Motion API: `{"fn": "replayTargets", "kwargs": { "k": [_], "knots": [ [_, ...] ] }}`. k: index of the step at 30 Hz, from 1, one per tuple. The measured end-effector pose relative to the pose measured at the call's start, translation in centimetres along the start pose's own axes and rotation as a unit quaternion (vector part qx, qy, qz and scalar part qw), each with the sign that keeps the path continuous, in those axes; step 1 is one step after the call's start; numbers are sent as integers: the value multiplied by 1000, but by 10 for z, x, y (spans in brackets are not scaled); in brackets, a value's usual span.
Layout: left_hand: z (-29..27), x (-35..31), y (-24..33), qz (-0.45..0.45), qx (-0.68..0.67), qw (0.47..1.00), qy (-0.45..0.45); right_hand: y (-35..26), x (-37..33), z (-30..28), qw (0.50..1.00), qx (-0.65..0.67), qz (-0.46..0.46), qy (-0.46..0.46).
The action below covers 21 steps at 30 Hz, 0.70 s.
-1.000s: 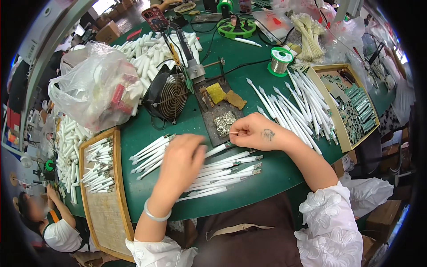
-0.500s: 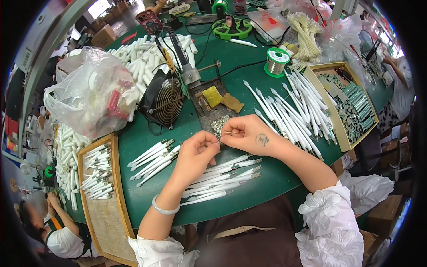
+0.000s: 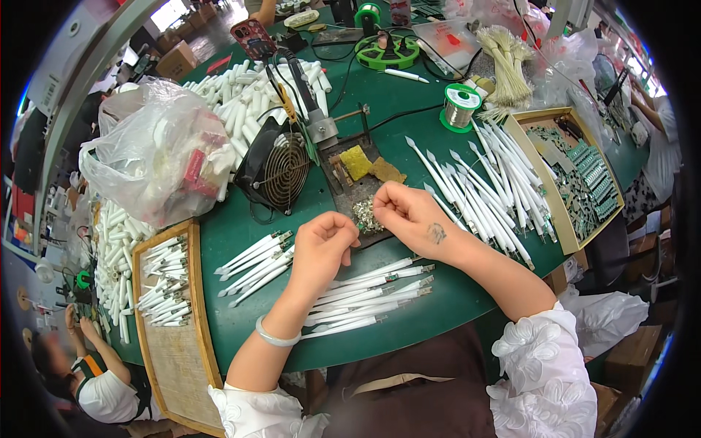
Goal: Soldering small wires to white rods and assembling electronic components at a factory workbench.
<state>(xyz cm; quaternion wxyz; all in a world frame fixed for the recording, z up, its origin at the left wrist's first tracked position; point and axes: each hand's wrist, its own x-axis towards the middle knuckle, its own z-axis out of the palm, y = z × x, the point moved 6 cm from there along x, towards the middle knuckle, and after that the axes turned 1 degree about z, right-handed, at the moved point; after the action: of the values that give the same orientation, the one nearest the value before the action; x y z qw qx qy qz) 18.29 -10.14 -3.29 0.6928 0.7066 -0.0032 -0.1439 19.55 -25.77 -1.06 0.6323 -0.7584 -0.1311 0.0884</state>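
Note:
My left hand has its fingers curled and pinched together above the row of white pointed sticks, which have small circuit boards at one end. Apart from it, to the right, my right hand is closed in a pinch beside a heap of small shiny metal parts. What either pinch holds, if anything, is hidden or too small to make out. More white sticks lie left of my left hand, and a bigger bundle lies beyond my right hand.
A black fan stands next to a soldering iron holder with yellow sponge. Solder spool, box of circuit boards, wire bundle, plastic bag and wooden-framed tray surround the work spot. A co-worker sits at the left.
My hands have drawn apart from their fingertip-to-fingertip meeting, with the right moving right. The thin piece seen between the fingers earlier no longer shows. The whole view has shifted slightly.

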Motion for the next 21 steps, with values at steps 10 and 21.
{"fn": "replayTargets", "kwargs": {
  "k": [10, 21],
  "knots": [
    [0, 15, 5, 31, -4, 999, 31, -16, 0, 0, 966, -148, -201, 70],
    [-3, 16, 18, 56, -29, 996, 56, -20, 0, 2, 960, -139, -216, 110]
  ]
}}
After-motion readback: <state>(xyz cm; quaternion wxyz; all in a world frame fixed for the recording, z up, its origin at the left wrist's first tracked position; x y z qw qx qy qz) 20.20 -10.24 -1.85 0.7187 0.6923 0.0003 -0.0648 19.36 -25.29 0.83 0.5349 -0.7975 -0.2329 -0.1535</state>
